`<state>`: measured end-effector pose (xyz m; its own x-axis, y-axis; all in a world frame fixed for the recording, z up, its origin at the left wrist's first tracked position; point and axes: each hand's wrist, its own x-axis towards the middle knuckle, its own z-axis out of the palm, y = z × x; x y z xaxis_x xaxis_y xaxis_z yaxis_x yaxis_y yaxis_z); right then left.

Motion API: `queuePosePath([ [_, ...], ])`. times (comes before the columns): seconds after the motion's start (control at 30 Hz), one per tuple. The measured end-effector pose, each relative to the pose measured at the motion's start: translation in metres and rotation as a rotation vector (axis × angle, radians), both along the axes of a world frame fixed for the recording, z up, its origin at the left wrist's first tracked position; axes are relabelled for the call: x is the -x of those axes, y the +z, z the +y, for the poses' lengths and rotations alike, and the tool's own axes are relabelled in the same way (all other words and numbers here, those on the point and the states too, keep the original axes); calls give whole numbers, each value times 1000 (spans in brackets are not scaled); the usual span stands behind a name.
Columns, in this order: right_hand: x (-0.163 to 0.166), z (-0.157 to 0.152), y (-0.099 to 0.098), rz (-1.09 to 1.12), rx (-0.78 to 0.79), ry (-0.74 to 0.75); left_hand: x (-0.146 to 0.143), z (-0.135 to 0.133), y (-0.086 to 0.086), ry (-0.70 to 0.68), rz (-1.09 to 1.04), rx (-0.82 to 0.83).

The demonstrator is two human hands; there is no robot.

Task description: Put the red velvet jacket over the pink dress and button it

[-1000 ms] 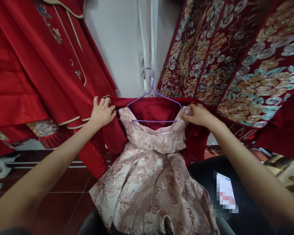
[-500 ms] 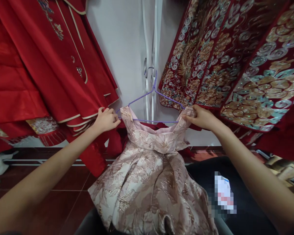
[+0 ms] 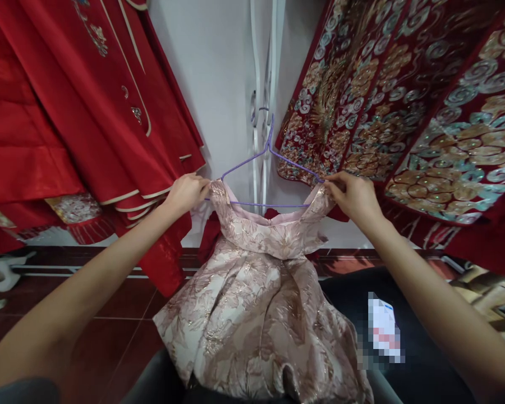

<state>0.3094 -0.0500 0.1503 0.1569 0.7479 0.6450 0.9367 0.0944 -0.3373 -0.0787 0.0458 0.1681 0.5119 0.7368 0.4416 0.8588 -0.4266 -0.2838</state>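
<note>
A pink brocade dress [image 3: 261,314] hangs on a purple wire hanger [image 3: 252,161], whose hook catches a white rail [image 3: 263,67] on the pale wall [image 3: 210,73]. The skirt spreads down toward the camera. The left hand [image 3: 186,192] has its fingers pinched closed on the dress's left shoulder at the hanger's end. The right hand [image 3: 353,196] pinches the right shoulder the same way. Plain red garments [image 3: 67,112] hang just to the left, and a red embroidered cloth [image 3: 404,101] hangs to the right. Below is a dark red tiled floor [image 3: 122,314].
</note>
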Motion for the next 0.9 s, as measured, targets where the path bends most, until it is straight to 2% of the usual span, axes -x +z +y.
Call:
queuePosePath([
  [0.2,-13,2,-5,18,-13,20,3,-10,0,162,-21,-6],
  [0.4,-25,-3,-13,73,17,-90,32,-14,-9,256,53,63],
  [0.57,-17,-22,-26,131,97,-147,49,-34,-38,164,168,159],
  [0.7,-2,-40,-39,88,385,-84,50,-49,-55,26,181,152],
  [0.8,4,-50,-41,33,510,13,43,-51,-49,-50,131,73],
  [0.9,6,-56,-33,22,437,46,30,-46,-34,-134,58,-25],
])
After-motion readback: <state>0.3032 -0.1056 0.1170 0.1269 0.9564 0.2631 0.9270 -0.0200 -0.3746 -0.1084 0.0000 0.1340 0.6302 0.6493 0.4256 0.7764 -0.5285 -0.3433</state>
